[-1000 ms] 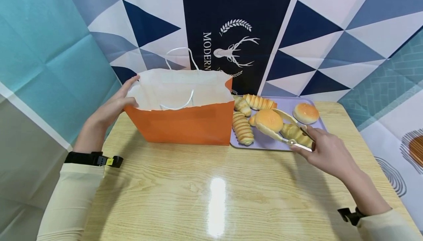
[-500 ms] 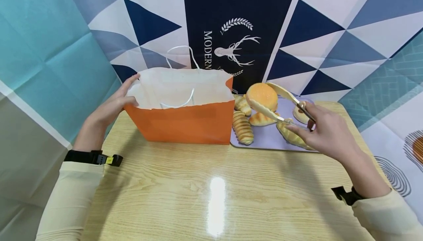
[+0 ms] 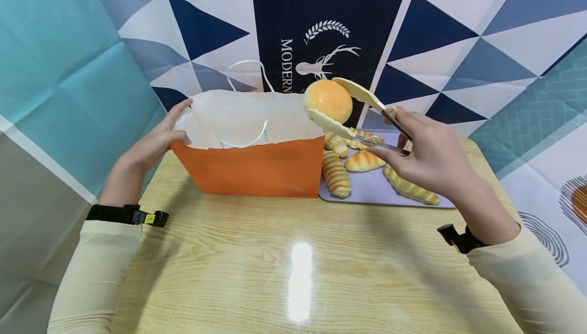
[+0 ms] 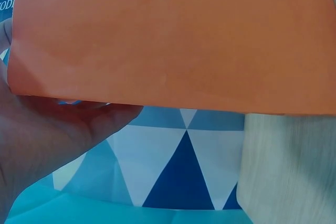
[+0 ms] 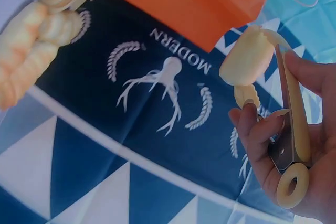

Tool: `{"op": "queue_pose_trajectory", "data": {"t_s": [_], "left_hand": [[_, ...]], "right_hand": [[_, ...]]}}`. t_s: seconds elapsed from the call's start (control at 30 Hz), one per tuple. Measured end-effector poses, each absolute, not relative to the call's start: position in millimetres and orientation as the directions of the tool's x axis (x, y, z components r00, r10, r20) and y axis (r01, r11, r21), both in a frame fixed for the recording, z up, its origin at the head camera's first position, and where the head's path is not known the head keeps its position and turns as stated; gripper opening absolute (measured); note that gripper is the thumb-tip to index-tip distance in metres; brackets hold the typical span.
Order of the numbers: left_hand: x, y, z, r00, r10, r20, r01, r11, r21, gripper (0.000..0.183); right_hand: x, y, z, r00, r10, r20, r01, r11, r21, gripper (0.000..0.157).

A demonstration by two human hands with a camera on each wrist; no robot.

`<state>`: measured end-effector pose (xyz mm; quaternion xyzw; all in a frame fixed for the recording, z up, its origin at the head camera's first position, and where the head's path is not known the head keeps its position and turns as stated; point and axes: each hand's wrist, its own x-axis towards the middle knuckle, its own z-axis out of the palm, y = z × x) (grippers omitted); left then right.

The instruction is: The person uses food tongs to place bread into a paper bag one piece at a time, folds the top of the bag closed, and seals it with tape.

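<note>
An orange paper bag with a white inside and white cord handles stands on the table, its mouth open upward. My left hand grips the bag's left side at the rim, thumb in front and fingers behind. In my right hand is a pair of tongs with cream tips and metal arms. Between the tips a round golden bun is pinched, raised at the bag's right rim. The right wrist view shows the bun from the side, beside the orange bag.
Right of the bag lies a lilac tray with several breads, among them a ridged roll, a smooth roll and a long pale roll. A patterned cloth hangs right behind the bag and tray.
My right hand has lifted the bun with the tongs off the tray area and carried it up and left to the bag's right rim. My left hand stays on the bag.
</note>
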<state>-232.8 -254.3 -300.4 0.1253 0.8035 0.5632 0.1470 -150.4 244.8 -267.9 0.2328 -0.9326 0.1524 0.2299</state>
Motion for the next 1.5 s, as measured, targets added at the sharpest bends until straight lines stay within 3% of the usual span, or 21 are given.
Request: {"op": "queue_pose_trajectory", "data": {"t_s": [0.4,0.73,1.5], "left_hand": [[-232.1,-254.6,-299.2,-0.921,0.378,-0.097,0.039,0.337,0.941,0.092],[-233.0,-255.1,-298.7,-0.917,0.386,-0.099,0.041,0.339,0.940,0.092],[-231.2,-254.7,-300.9,-0.917,0.391,-0.074,0.059,0.318,0.946,0.092]], "right_hand": [[-160.2,212.0,-253.2,-0.791,-0.428,0.437,-0.537,0.827,-0.163,0.072],[-173.7,190.2,-242.9,-0.770,-0.509,0.386,-0.584,0.805,-0.104,0.079],[-196.2,153.9,-239.3,-0.777,-0.574,0.259,-0.610,0.788,-0.084,0.081]]}}
